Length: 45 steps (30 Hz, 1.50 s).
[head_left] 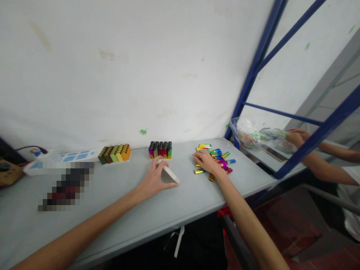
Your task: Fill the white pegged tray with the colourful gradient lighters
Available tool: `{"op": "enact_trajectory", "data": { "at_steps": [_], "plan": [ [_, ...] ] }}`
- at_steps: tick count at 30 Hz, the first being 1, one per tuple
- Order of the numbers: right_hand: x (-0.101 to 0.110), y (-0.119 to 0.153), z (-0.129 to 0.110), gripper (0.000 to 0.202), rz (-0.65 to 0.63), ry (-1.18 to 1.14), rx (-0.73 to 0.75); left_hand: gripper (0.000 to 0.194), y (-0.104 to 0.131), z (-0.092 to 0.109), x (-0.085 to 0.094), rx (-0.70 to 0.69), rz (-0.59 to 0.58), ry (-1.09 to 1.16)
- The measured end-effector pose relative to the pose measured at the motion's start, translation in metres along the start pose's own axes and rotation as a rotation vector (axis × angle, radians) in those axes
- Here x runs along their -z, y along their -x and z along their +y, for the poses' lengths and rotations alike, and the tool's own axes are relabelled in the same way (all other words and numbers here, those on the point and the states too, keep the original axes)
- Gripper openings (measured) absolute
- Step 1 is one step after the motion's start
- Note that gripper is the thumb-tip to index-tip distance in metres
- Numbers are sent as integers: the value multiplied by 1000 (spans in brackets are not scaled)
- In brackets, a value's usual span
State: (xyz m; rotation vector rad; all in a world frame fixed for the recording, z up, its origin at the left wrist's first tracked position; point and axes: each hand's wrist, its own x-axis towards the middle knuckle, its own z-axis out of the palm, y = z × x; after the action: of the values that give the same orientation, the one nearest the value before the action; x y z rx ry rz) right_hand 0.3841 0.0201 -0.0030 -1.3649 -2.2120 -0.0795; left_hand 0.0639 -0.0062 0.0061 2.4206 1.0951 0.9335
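My left hand grips a small white open tray by its edges, thumb and fingers spread around it, and the tray is tilted above the table. My right hand reaches onto a loose pile of shiny multicoloured lighters with its fingers curled down. A yellow-green lighter shows at its fingertips, partly hidden by the hand. Behind my left hand, a block of upright lighters with black tops stands in rows near the wall.
Further left sits a white tray of green, brown and yellow lighters. A power strip and a blurred-out dark item lie beyond it. At right, a blue metal frame rises beside a clear plastic bag; another person's arms work past it.
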Motion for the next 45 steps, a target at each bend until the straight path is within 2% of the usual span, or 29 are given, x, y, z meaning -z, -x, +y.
{"op": "enact_trajectory", "data": {
  "at_steps": [4,8,13,19,26,33,35,38,42,45],
  "plan": [
    [7,1,-1,29,66,-55,-35,51,24,-18,21,-40,-137,-17],
    [12,2,1,29,123,-94,-87,54,33,-32,29,-106,-194,-58],
    [12,3,3,31,145,-103,-100,62,31,-43,31,-166,-204,-110],
    [14,3,0,30,171,-124,-123,72,32,-47,41,-150,-188,-188],
    [16,3,-1,26,168,-114,-166,61,28,-42,51,-102,-190,-235],
    [18,0,-8,31,171,-114,-175,59,24,-53,55,-65,-186,-251],
    [18,-10,-19,29,184,-134,-135,56,22,-56,60,-55,-202,-266],
    [15,-42,-49,30,156,-159,14,50,19,-59,72,-7,-248,-276],
    [-2,-103,-101,60,49,-38,118,45,17,-65,92,89,-321,-309],
    [-21,-138,-130,80,-29,77,50,46,19,-72,106,139,-375,-340]
  ]
}}
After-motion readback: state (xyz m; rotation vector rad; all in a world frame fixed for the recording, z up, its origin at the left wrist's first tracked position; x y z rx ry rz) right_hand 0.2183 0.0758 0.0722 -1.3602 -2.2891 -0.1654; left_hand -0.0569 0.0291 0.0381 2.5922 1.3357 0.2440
